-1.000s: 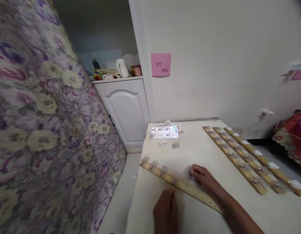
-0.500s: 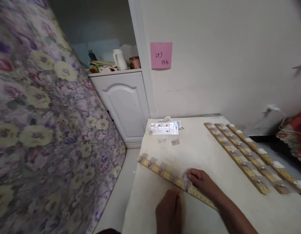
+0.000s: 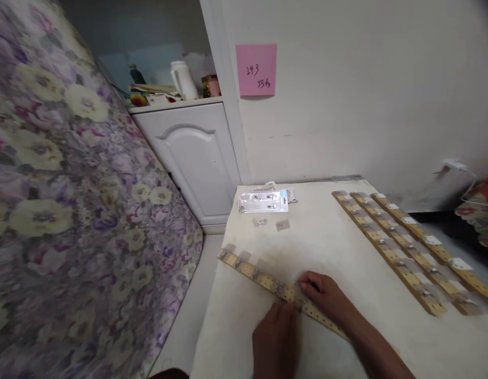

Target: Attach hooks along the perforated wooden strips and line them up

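A narrow wooden strip [image 3: 267, 281] with rows of small holes lies slanted across the white table. Several clear plastic hooks [image 3: 255, 272] with metal parts sit spaced along its left half. Above the strip, my right hand [image 3: 325, 295] is closed, thumb and finger pinching the edge of another clear plastic hook [image 3: 301, 302] at the wood. My left hand [image 3: 275, 334] is curled at the strip's near side, fingertips against that hook's lower end. Whether it grips anything small is hidden by the fingers and blur.
Beyond the strip lie a clear blister pack [image 3: 263, 201] of hooks and two loose clear pieces, one a square piece [image 3: 282, 225]. Three more wooden strips [image 3: 389, 252] with hooks stretch along the right. A flowered curtain [image 3: 86, 210] hangs left, before a white cabinet [image 3: 188, 158].
My left hand has moved up to the strip and the hook in my right hand. The hook now lies lower against the wood. The view has shifted slightly.
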{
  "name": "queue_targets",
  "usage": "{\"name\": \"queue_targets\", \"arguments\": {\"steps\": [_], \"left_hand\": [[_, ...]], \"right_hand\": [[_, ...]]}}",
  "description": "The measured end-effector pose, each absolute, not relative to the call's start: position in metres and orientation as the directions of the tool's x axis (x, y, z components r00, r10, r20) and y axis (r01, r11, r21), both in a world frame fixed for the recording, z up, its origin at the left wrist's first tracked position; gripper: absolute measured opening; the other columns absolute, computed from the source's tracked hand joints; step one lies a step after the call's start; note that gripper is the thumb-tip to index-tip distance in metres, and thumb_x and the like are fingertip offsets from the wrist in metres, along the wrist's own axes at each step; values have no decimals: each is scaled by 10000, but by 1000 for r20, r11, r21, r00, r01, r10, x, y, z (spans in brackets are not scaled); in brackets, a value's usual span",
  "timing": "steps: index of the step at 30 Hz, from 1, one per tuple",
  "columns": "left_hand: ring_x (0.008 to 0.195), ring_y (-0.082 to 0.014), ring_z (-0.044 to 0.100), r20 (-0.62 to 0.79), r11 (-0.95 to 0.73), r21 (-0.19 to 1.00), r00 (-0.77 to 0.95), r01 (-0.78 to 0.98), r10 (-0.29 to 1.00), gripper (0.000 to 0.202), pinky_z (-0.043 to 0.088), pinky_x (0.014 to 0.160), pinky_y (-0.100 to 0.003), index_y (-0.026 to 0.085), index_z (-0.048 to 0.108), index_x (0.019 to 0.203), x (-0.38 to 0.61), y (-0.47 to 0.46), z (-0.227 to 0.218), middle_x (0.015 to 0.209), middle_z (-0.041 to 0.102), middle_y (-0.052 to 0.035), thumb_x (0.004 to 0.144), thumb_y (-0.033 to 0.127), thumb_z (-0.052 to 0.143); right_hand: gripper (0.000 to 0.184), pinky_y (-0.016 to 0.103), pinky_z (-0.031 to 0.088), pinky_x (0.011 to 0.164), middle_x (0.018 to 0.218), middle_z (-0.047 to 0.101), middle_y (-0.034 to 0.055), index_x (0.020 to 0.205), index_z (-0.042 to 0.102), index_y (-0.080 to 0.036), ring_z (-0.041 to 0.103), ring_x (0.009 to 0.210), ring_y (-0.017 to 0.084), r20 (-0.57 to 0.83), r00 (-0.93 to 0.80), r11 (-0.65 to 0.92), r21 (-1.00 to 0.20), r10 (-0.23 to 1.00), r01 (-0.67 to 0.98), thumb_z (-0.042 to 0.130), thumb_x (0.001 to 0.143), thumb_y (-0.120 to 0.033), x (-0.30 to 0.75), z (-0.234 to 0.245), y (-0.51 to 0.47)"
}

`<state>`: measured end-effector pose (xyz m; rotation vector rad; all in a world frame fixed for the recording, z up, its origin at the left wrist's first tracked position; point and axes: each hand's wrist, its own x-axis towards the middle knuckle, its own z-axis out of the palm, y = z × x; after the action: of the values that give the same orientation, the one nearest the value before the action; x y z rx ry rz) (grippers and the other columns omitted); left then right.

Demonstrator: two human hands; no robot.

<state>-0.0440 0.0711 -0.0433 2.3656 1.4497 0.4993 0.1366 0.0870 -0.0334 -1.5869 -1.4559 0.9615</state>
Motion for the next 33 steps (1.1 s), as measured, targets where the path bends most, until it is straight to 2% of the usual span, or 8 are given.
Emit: {"name": "queue_targets", "arguments": {"steps": [5,11,17,24,33], "left_hand": [[812,-156,648,122,-404,514,402,756,907,220,467,684,-242,273,642,927,-35,77,-37,927,681,-3,893,253,425],[788,-148,638,160,-407,565,389,717,907,227,455,666,-236,257,635,888,-34,77,-34,886,678,-5,902,297,413],[849,-152,637,148,-393,603,387,694,910,244,472,706,-241,271,624,960,-40,73,-38,918,678,-3,908,259,386],[964,-162,626,199,-443,552,404,707,893,367,496,823,-263,281,574,1181,-47,66,-54,1055,667,-33,893,186,368],[940,-176,632,223,-511,410,461,756,859,441,524,784,-265,274,578,1196,-49,65,-57,1062,673,-40,828,96,414]], "right_hand": [[165,266,408,641,699,625,4,725,609,-199,564,702,176,-29,74,-59,-898,997,437,480,803,-266,136,-31,87],[153,265,407,653,721,636,7,743,615,-198,570,719,177,-16,71,-47,-889,997,456,481,803,-242,137,-32,86],[153,263,399,636,707,626,10,737,608,-193,561,703,177,-31,86,-66,-892,996,447,481,802,-249,137,-31,85],[150,261,394,637,699,618,7,731,606,-195,554,704,175,-42,81,-73,-904,996,421,484,797,-253,138,-31,86],[146,259,397,646,694,607,5,720,595,-188,541,700,167,-90,87,-116,-921,992,372,480,787,-249,139,-32,86]]}}
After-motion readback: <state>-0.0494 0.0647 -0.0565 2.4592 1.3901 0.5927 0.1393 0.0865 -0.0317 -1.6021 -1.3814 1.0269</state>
